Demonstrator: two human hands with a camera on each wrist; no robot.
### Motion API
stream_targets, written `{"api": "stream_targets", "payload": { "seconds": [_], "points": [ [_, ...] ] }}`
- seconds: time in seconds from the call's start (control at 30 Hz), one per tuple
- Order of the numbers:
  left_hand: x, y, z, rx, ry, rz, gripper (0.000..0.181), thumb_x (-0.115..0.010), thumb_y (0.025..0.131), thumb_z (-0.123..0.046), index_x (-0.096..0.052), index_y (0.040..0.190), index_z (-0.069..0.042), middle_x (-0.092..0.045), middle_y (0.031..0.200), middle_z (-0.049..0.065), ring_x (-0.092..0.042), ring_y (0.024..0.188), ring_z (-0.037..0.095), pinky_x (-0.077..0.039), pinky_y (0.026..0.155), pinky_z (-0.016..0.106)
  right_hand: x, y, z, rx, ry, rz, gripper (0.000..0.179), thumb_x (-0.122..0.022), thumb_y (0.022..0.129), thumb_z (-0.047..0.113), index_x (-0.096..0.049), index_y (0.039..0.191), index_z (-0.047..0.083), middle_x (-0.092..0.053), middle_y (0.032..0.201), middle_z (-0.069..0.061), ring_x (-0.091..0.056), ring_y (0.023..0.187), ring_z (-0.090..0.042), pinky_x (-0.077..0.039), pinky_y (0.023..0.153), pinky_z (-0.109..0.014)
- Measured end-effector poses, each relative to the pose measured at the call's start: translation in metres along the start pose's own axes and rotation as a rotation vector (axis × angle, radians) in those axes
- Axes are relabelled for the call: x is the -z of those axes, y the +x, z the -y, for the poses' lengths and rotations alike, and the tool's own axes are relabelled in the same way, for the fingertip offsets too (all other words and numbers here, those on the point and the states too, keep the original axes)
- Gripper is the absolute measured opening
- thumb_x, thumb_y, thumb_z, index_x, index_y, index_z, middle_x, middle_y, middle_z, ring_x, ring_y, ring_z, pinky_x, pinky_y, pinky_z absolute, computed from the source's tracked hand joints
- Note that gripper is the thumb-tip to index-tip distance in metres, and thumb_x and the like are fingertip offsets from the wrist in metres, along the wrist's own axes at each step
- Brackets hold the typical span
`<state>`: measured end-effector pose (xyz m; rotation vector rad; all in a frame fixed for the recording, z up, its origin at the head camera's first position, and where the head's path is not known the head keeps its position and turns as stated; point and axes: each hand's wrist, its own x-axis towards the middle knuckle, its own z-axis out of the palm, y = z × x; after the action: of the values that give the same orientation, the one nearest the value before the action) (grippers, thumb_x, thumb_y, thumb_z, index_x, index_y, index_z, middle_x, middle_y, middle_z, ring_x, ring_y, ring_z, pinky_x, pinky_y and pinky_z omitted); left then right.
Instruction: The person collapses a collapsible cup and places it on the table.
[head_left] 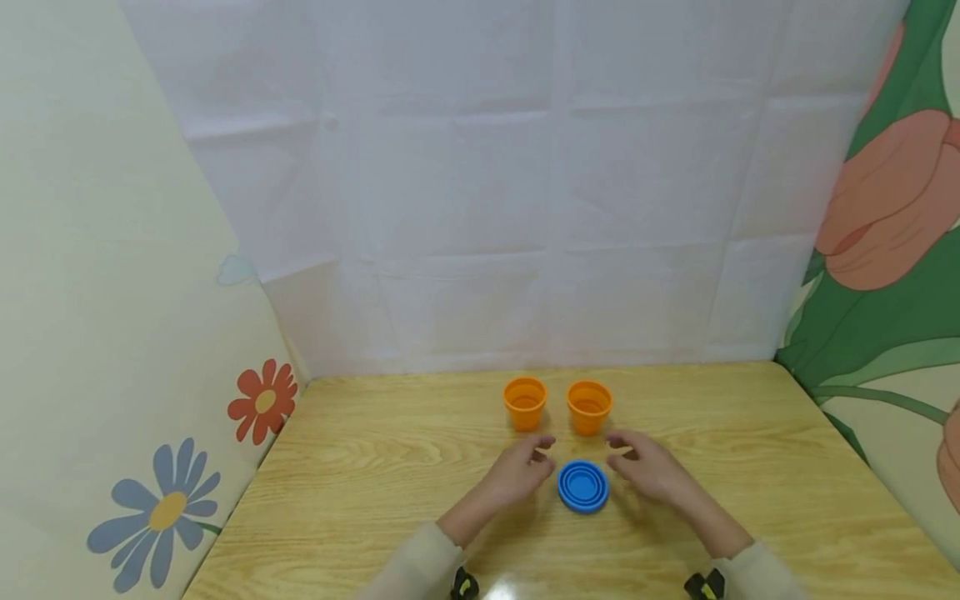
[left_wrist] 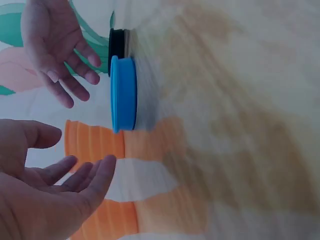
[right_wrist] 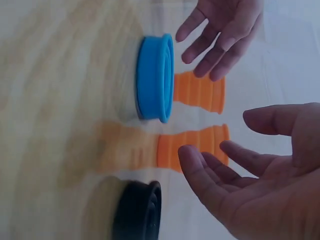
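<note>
Between my two hands a blue collapsible cup, folded flat, lies on the wooden table. My left hand hovers at its left with fingers loosely curved and apart from it. On the other side my right hand is held the same way, thumb and fingers spread around air. Two orange collapsible cups, a left one and a right one, stand unfolded just beyond the hands. The right wrist view also has a low black ringed piece on the table, which I cannot make out in the head view.
The wooden table reaches back to a white sheet. Flower-patterned cloth stands along the left and right sides. A dark wrist device shows by the left sleeve.
</note>
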<state>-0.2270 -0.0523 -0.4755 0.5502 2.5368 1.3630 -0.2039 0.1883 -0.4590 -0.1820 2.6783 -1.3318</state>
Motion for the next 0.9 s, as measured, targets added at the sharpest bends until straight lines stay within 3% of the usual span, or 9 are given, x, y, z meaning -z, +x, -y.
{"api": "stream_targets", "payload": {
  "seconds": [0.1,0.23,0.43,0.57,0.73,0.9],
  "points": [
    [0.002,0.008,-0.003,-0.082,0.076,-0.038,0.037,-0.06,0.1,-0.01,-0.058,0.135,0.0,-0.059,0.135,0.017,-0.061,0.116,0.032,-0.057,0.093,0.044,0.006,0.005,-0.004,0.068,-0.014,-0.021,0.04,-0.06,0.101,0.01,-0.056,0.138,-0.003,-0.058,0.138,-0.022,-0.064,0.112,-0.033,-0.057,0.089,-0.046],
    [0.001,0.018,-0.009,-0.18,0.169,-0.043,0.039,-0.059,0.101,-0.01,-0.054,0.14,-0.003,-0.057,0.141,0.013,-0.056,0.127,0.03,-0.053,0.101,0.043,0.012,0.014,-0.008,0.162,-0.04,-0.065,0.04,-0.06,0.1,0.007,-0.055,0.138,-0.005,-0.054,0.139,-0.027,-0.064,0.113,-0.038,-0.059,0.087,-0.047],
    [-0.004,0.037,-0.018,-0.326,0.428,-0.066,0.047,-0.063,0.099,-0.012,-0.05,0.144,-0.003,-0.047,0.153,0.015,-0.047,0.139,0.029,-0.042,0.114,0.043,0.019,0.029,-0.011,0.333,-0.122,-0.128,0.046,-0.061,0.101,0.008,-0.049,0.142,-0.008,-0.048,0.142,-0.033,-0.058,0.119,-0.048,-0.056,0.092,-0.055],
    [-0.009,0.048,-0.02,-0.324,0.532,-0.072,0.05,-0.062,0.1,-0.015,-0.047,0.147,-0.003,-0.039,0.158,0.018,-0.043,0.142,0.031,-0.041,0.115,0.043,0.02,0.039,-0.014,0.421,-0.241,-0.131,0.054,-0.063,0.101,0.012,-0.043,0.147,-0.008,-0.04,0.15,-0.034,-0.047,0.131,-0.052,-0.048,0.101,-0.063],
    [-0.015,0.06,-0.016,-0.306,0.653,-0.079,0.055,-0.062,0.099,-0.016,-0.043,0.149,0.0,-0.035,0.159,0.021,-0.043,0.141,0.033,-0.041,0.115,0.043,0.019,0.049,-0.019,0.433,-0.356,-0.079,0.059,-0.062,0.101,0.014,-0.037,0.152,-0.004,-0.03,0.157,-0.032,-0.036,0.141,-0.051,-0.036,0.111,-0.066],
    [-0.018,0.07,-0.015,-0.28,0.678,-0.047,0.058,-0.062,0.099,-0.013,-0.04,0.15,0.002,-0.033,0.16,0.022,-0.045,0.141,0.032,-0.043,0.113,0.04,0.019,0.054,-0.02,0.477,-0.392,-0.039,0.053,-0.064,0.099,0.007,-0.045,0.146,-0.008,-0.035,0.155,-0.032,-0.039,0.138,-0.051,-0.039,0.109,-0.064]
  ]
}}
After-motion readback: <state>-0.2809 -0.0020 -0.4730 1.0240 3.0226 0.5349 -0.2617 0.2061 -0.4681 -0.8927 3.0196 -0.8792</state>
